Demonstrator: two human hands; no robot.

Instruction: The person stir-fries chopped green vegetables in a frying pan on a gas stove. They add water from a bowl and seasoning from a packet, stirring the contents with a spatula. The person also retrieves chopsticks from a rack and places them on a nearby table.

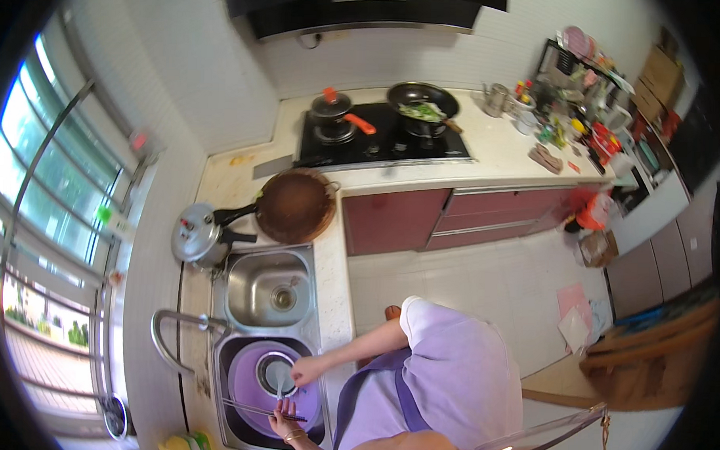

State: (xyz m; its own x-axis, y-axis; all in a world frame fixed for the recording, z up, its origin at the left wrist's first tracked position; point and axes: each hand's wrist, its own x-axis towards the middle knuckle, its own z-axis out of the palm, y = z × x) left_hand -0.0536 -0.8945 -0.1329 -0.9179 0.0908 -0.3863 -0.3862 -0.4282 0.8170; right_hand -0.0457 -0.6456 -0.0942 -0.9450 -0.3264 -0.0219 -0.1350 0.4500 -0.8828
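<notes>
My left hand [283,421], with a bracelet at the wrist, is over the near side of a purple plastic basin [244,375]. A pair of long chopsticks [252,407] with dark ends lies across its fingers. My right hand [308,371] has its fingers curled at the right rim of a metal bowl [261,373] in the basin. Whether it grips the rim or something small is not clear. A pale streak, perhaps a spoon or water, shows in the bowl. The basin sits in the lower sink bowl [224,437].
A curved faucet [160,337] stands left of the basin. Beyond the second sink bowl [244,292] are a pressure cooker [199,234] and a brown round pan [295,205]. On the gas stove [374,148] sit a lidded pot [331,107] and a wok [409,93] with green food.
</notes>
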